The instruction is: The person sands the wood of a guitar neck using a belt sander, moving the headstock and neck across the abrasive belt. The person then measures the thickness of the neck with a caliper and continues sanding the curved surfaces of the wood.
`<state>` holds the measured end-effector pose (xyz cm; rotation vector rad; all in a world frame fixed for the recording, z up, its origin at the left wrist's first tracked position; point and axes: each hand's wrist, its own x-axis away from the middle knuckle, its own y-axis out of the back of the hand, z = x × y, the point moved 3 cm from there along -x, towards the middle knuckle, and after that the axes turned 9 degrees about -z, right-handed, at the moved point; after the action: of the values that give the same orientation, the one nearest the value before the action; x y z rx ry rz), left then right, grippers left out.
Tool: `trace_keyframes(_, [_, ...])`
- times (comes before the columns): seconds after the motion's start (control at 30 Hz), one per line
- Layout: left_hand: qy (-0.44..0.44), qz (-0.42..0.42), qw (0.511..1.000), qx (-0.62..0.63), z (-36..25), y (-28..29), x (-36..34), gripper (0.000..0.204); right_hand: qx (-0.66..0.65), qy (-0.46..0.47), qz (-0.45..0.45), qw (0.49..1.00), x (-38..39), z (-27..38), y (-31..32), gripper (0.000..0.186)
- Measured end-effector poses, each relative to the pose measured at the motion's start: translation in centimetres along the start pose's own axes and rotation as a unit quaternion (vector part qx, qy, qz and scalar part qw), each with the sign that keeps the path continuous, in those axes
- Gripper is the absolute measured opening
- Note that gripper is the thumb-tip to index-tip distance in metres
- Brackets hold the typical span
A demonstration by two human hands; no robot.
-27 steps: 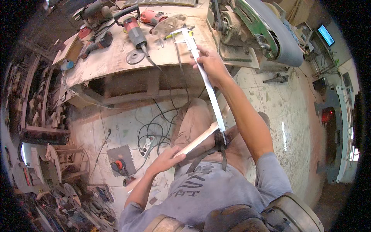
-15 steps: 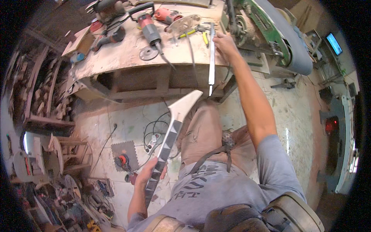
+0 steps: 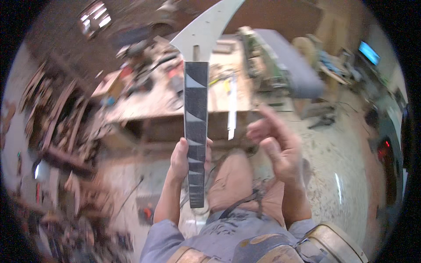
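A guitar neck (image 3: 196, 103) stands nearly upright before me, its dark fretboard with pale shark-fin inlays facing me and its pale, pointed headstock (image 3: 206, 33) at the top. My left hand (image 3: 180, 160) is wrapped round the lower half of the neck, thumb on one side and fingers on the other. To the right of the neck, my right hand (image 3: 280, 151) is raised in the air with fingers apart, holding nothing. A long white straightedge-like strip (image 3: 232, 107) lies on the workbench (image 3: 153, 109), its near end jutting past the front edge.
Blurred power tools (image 3: 138, 83) crowd the bench's left half. A green belt sander (image 3: 280, 65) with a wide grey belt stands at its right. Wood pieces (image 3: 57, 109) are stacked at the left. A lit screen (image 3: 369, 52) shows at far right.
My left hand has raised the guitar neck and turned it upright, fretboard toward me. My right hand has let go of the white strip and drawn back toward me. The view has tilted up.
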<state>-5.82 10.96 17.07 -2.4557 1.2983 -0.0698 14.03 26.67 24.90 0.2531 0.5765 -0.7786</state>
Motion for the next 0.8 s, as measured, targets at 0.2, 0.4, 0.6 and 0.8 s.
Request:
trace_keyframes(0.2, [-0.070, 0.214, 0.968, -0.109, 3.0, -14.1, -5.5, 0.056, 0.006, 0.065, -0.335, 0.940, -7.3, 7.4, 15.7, 0.082])
trace_keyframes(0.4, [-0.137, 0.261, 0.936, -0.190, 8.3, -24.2, -5.9, 0.045, -0.178, 0.005, -0.303, 0.936, -9.3, 7.2, 23.0, 0.064])
trace_keyframes(0.6, [-0.215, 0.174, 0.932, -0.233, 8.9, -25.9, -5.3, 0.039, -0.231, -0.026, -0.290, 0.929, -10.6, 5.6, 25.0, 0.046])
trace_keyframes(0.8, [-0.191, 0.174, 0.943, -0.211, 10.6, -24.9, -7.8, 0.040, -0.211, -0.014, -0.257, 0.943, -12.3, 4.0, 25.6, 0.044])
